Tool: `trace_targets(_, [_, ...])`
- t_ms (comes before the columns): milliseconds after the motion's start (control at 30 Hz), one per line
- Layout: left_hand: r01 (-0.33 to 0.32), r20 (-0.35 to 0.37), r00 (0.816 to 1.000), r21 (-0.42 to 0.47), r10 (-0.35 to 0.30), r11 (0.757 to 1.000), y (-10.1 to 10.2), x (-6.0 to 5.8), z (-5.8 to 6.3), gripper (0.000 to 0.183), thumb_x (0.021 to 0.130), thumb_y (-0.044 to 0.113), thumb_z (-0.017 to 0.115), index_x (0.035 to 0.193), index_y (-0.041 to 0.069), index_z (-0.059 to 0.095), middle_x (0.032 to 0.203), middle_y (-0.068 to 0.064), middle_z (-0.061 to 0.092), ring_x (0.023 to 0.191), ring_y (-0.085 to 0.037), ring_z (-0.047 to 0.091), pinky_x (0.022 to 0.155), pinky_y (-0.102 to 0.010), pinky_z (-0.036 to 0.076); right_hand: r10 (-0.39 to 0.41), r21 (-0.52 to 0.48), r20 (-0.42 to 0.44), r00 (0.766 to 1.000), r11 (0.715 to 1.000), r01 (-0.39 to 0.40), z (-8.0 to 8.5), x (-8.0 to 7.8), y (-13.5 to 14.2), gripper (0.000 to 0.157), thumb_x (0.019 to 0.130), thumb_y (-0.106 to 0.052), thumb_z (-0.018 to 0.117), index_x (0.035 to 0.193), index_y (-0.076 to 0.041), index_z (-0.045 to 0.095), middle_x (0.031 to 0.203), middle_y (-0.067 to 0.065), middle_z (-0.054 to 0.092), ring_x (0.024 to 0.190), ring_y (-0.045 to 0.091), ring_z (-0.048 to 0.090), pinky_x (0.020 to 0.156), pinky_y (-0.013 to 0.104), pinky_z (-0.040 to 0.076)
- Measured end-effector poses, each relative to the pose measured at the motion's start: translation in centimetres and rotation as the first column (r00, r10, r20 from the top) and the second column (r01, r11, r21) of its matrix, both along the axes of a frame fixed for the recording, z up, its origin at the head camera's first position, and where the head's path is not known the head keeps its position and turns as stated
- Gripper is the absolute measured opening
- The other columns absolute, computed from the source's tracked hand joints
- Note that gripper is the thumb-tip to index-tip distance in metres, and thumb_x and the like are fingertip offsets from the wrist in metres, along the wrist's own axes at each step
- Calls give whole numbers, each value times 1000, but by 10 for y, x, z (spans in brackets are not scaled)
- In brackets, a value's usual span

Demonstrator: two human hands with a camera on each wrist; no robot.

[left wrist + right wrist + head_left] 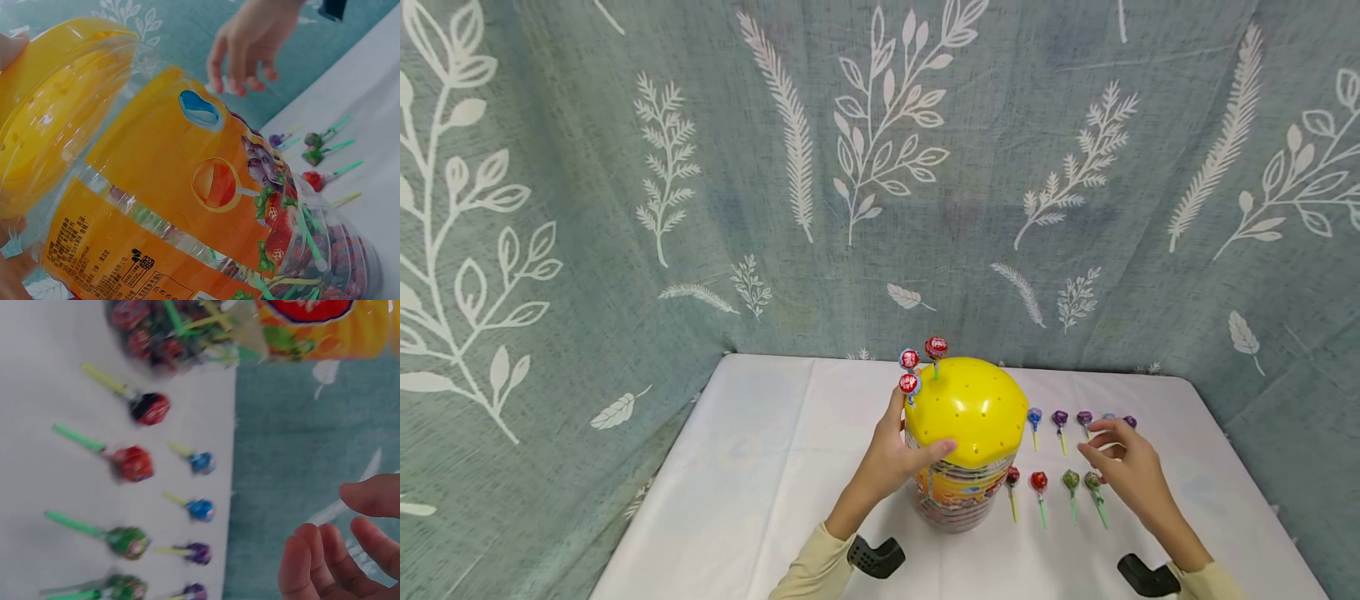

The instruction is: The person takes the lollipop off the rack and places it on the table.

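Observation:
A clear plastic jar [962, 500] with an orange label stands on the table under a domed yellow lid [973, 400] dotted with small holes. My left hand [883, 458] grips the jar at its lid, thumb over the yellow top. Three lollipops [936, 348] stick up from the lid's left side. More lollipops fill the jar's lower part in the left wrist view. To the jar's right, my right hand [1127, 467] hovers over loose lollipops with bent, loose fingers. Nothing shows between those fingers [334, 550] in the right wrist view.
Loose lollipops lie in two rows right of the jar: blue [1034, 415] and purple [1059, 418] in the far row, red [1039, 481] and green [1071, 480] in the near one. A leaf-patterned curtain [880, 167] hangs behind the white table [737, 500].

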State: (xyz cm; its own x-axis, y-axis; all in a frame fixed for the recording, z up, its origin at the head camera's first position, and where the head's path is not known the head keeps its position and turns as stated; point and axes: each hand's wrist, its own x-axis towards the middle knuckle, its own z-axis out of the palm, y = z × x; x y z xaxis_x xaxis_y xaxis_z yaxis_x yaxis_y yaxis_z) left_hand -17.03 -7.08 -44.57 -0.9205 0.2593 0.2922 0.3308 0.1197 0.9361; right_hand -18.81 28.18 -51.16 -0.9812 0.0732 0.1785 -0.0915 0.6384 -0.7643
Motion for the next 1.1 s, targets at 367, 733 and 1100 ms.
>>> trace_targets(367, [-18, -9, 1000, -21, 17, 1000, 0, -1, -2, 81, 78, 44, 72, 143, 33, 26, 124, 5, 53, 109, -18, 51, 85, -42, 48, 104, -69, -113, 988, 991, -112, 81, 20, -49, 26, 89, -17, 67, 110, -5, 57, 92, 9, 59, 70, 12, 58, 55, 29, 53])
trace_targets(733, [-14, -5, 1000, -13, 14, 1000, -1, 0, -1, 81, 78, 43, 73, 143, 35, 25, 124, 6, 53, 109, -17, 52, 85, -41, 47, 150, -260, -219, 964, 943, -206, 118, 17, -84, 23, 88, -9, 67, 108, -3, 59, 92, 10, 61, 74, 20, 61, 58, 30, 54])
trace_targets(1100, [-11, 24, 1000, -9, 11, 1000, -2, 2, -1, 81, 79, 43, 72, 144, 31, 25, 125, 5, 52, 109, -19, 51, 85, -44, 47, 230, -422, -283, 931, 842, -336, 144, 14, -123, 22, 87, -3, 66, 106, 2, 57, 98, 14, 57, 83, 19, 59, 63, 28, 54])
